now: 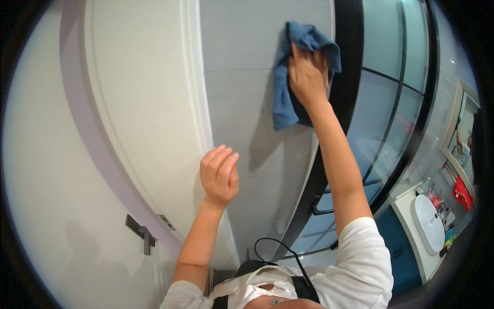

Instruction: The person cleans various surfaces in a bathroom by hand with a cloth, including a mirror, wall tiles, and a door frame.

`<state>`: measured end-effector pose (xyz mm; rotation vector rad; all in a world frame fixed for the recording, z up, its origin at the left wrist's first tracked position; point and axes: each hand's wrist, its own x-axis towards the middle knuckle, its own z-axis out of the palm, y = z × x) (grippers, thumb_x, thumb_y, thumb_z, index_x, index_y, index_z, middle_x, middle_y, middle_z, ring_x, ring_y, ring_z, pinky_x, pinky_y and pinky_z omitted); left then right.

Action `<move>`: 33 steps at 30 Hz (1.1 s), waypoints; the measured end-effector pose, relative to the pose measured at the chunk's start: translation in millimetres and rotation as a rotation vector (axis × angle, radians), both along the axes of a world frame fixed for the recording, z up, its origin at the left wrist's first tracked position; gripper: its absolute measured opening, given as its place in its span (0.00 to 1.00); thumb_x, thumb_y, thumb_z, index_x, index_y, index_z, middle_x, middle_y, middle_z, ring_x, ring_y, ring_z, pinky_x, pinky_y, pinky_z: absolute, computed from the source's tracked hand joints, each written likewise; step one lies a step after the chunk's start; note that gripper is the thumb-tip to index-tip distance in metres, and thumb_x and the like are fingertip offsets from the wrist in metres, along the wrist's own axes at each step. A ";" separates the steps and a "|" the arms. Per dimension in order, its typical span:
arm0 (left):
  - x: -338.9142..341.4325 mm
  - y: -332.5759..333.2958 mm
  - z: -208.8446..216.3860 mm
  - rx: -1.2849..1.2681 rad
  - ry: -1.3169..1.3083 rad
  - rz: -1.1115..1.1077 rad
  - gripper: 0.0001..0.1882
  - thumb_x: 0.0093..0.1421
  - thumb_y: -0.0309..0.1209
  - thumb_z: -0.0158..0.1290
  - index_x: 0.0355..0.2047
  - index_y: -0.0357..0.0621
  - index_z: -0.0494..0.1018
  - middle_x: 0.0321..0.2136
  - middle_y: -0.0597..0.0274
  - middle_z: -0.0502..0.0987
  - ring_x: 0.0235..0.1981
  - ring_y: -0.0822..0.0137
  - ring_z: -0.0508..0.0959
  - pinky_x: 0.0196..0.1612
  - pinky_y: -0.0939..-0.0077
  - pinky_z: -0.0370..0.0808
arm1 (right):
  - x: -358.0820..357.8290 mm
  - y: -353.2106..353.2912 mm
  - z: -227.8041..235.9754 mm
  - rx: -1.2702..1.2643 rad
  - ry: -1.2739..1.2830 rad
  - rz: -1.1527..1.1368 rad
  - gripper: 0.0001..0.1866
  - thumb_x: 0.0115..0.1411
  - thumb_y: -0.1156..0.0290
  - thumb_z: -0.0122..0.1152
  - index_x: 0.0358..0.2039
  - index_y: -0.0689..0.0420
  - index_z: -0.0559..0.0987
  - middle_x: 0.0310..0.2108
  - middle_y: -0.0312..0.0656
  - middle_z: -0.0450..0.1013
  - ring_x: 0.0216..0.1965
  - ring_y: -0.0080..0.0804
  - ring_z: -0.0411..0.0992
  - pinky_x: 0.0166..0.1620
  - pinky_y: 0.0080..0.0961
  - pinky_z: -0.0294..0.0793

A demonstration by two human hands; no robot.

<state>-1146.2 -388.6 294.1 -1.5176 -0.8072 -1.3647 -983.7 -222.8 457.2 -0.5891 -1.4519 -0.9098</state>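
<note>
High on the grey tiled wall [234, 98], my right hand [309, 77] presses a blue cloth [284, 105] flat, its folds bunching above and beside the fingers. The cloth lies close to the black frame [346, 92] of a glass door. My left hand [219, 175] is raised lower down, by the white door trim, with its fingers bent together. A small orange spot shows between its fingers and thumb; what it belongs to is hidden.
On the left a white door [56, 170] has a dark handle [140, 232]. The glass door [381, 113] with black bars stands to the right. Beyond it are a white washbasin [428, 224], a mirror [463, 129] and a red cloth [462, 194]. A black cable [280, 242] loops near my chest.
</note>
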 end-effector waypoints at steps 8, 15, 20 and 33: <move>-34.4 -11.8 -18.7 0.047 -0.123 0.087 0.12 0.55 0.19 0.41 0.39 0.35 0.69 0.39 0.50 0.70 0.40 0.56 0.70 0.44 0.67 0.69 | -103.0 -46.8 -16.5 0.114 -0.188 0.243 0.18 0.52 0.57 0.56 0.41 0.51 0.74 0.32 0.35 0.70 0.40 0.33 0.66 0.42 0.31 0.64; -51.6 -12.5 -37.5 0.012 -0.163 0.000 0.13 0.56 0.18 0.40 0.41 0.35 0.68 0.42 0.49 0.67 0.43 0.56 0.69 0.42 0.72 0.70 | -114.9 -55.5 -183.4 -0.022 -0.312 0.239 0.11 0.48 0.65 0.55 0.33 0.53 0.76 0.36 0.45 0.69 0.39 0.38 0.68 0.45 0.40 0.66; -56.4 -4.3 -50.2 -0.006 -0.124 -0.016 0.17 0.51 0.15 0.43 0.41 0.40 0.71 0.47 0.54 0.65 0.47 0.56 0.66 0.48 0.67 0.67 | -66.3 -48.8 -335.8 -0.375 -0.622 0.624 0.12 0.51 0.67 0.55 0.36 0.56 0.73 0.37 0.49 0.69 0.41 0.49 0.68 0.44 0.38 0.66; -61.7 0.1 -56.1 0.025 -0.013 0.110 0.17 0.52 0.14 0.41 0.41 0.37 0.69 0.48 0.51 0.61 0.51 0.53 0.62 0.52 0.65 0.69 | -66.6 -51.4 -92.9 -0.372 -0.154 0.225 0.22 0.51 0.68 0.50 0.49 0.52 0.69 0.43 0.49 0.70 0.48 0.53 0.64 0.49 0.48 0.64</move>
